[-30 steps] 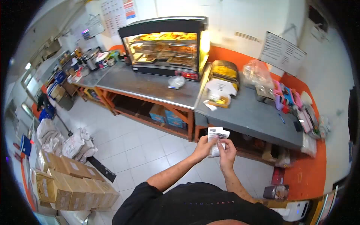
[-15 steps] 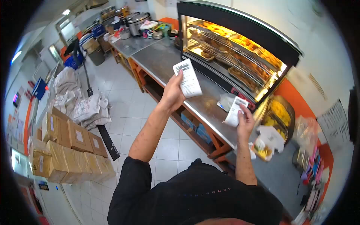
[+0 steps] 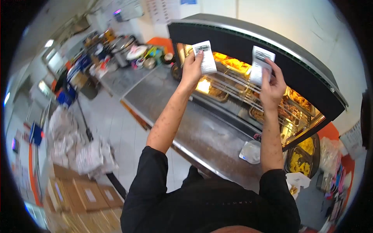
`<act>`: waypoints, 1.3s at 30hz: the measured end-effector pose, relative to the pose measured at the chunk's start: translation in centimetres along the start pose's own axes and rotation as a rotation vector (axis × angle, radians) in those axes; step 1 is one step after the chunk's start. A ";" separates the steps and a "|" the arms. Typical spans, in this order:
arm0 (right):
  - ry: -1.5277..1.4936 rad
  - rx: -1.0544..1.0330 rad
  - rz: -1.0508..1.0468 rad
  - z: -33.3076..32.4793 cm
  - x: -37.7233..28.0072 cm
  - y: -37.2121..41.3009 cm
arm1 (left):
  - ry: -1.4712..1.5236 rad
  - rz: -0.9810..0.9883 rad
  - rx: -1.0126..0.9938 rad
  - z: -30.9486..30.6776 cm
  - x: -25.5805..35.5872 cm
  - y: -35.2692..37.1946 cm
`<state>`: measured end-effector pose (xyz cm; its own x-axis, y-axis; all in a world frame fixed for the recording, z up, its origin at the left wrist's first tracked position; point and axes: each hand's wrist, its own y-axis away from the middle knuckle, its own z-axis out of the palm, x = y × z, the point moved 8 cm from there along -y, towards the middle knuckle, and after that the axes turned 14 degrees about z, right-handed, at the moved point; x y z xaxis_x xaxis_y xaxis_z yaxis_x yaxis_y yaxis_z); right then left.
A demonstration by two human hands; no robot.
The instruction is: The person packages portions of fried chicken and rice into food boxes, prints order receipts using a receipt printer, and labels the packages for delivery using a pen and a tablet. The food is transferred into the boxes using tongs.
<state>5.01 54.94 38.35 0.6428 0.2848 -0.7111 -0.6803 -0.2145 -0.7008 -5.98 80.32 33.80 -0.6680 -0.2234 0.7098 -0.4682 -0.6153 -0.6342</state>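
A printed paper receipt is pinched in my left hand, its text facing me. Another receipt, slightly curled, is held between the thumb and fingers of my right hand. Both hands are raised in front of the glass of a lit food warmer. Trays of fried food sit on the racks inside it. Part of the warmer is hidden behind my hands and the papers.
The metal counter runs below the warmer, with a clear plastic lid or bag on it. A black tray of yellow food and an open white box stand at right. Cardboard boxes and white sacks are at left.
Both hands have risen with their receipts. The right one has come up from near the counter to the front of the warmer, and the view has shifted closer to the warmer.
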 end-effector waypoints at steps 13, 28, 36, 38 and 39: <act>0.292 -0.011 0.298 9.0 3.7 -7.6 | -0.648 0.467 -0.358 2.2 -1.9 -13.1; 1.035 -0.040 0.073 11.4 1.3 -9.2 | -1.289 0.774 -0.390 3.4 0.5 -11.2; 0.224 0.134 0.032 3.4 2.7 0.0 | -1.307 0.676 -0.238 2.3 2.6 -8.2; 0.314 0.000 0.119 1.9 7.2 4.9 | -1.200 0.697 -0.161 0.9 4.2 -4.9; 0.265 -0.102 0.214 1.9 9.1 7.8 | -1.145 0.880 -0.112 0.3 5.1 -2.2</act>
<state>4.93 57.63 26.50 0.5676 -0.0265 -0.8229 -0.7795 -0.3389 -0.5268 -8.21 80.26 38.92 0.0375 -0.9944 -0.0983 -0.2356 0.0868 -0.9680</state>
